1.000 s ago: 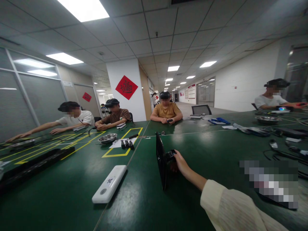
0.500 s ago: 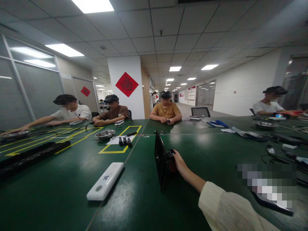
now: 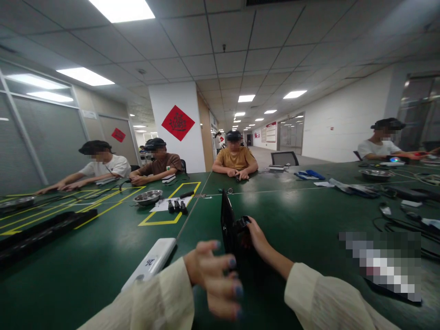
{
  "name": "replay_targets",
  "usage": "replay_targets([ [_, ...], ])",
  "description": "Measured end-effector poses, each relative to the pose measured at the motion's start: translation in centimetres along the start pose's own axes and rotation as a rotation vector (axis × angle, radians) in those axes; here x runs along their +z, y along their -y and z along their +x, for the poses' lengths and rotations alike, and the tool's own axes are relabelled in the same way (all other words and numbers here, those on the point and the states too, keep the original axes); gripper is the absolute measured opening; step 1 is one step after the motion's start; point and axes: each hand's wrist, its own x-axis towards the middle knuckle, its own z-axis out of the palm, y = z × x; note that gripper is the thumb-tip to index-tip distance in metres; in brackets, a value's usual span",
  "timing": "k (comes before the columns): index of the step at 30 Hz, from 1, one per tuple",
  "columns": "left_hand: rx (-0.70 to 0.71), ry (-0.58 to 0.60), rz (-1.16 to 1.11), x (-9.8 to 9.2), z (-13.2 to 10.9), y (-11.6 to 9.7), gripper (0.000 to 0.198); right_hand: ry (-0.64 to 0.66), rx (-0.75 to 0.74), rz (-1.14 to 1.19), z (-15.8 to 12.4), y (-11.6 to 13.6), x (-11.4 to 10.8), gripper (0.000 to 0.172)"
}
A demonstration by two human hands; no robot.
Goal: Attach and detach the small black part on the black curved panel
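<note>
Across a glossy green worktop (image 3: 288, 201), the right hand (image 3: 259, 240) clasps the black block-shaped mount (image 3: 242, 227) of a thin, nearly upright black panel (image 3: 225, 224); the blurred left hand (image 3: 215, 275), fingers spread, is just beside it, near a white oblong case (image 3: 154, 256).

Cream cuffed sleeves (image 3: 161, 298), blue-nailed hands (image 3: 260, 241)

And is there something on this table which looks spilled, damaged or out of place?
Nothing visible looks spilled or damaged. One oddity: at the right, a pixelated patch covers most of a flat object on the green table, hiding its condition. The black panel is upright, but the right hand holds it.
</note>
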Motion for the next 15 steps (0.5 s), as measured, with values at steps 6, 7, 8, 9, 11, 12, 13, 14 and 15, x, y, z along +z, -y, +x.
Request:
replay_targets([
  [6, -0.129, -0.227, 0.044, 3.1, 2.0, 2.3, 0.027, 0.012, 0.028, -0.001, 0.3, -0.3, 0.0, 0.053],
  [7, -0.231, -0.164, 0.069, 3.5, 1.6, 2.7, 0.023, 0.006, 0.028, 0.004, 0.3, -0.2, 0.0, 0.053],
  [8, -0.298, -0.049, 0.079, 3.9, 1.1, 3.2, 0.022, -0.003, 0.026, 0.008, 0.2, -0.2, 0.0, 0.053],
  [9, -0.344, 0.074, 0.083, 4.1, 0.5, 3.7, 0.023, -0.009, 0.023, 0.012, 0.2, -0.1, 0.0, 0.052],
  [11, -0.437, 0.269, 0.104, 4.5, -0.4, 4.9, 0.029, -0.013, 0.023, 0.015, 0.0, 0.0, 0.1, 0.052],
  [12, -0.468, 0.324, 0.116, 4.6, -0.8, 5.4, 0.032, -0.017, 0.029, 0.016, -0.1, 0.1, 0.1, 0.052],
  [13, -0.47, 0.371, 0.133, 4.7, -1.0, 5.8, 0.033, -0.022, 0.036, 0.016, -0.1, 0.2, 0.1, 0.052],
  [14, -0.456, 0.412, 0.148, 4.9, -1.2, 6.1, 0.034, -0.026, 0.042, 0.014, -0.2, 0.3, 0.1, 0.052],
  [15, -0.437, 0.448, 0.16, 5.0, -1.3, 6.2, 0.035, -0.03, 0.047, 0.011, -0.3, 0.4, 0.1, 0.052],
])
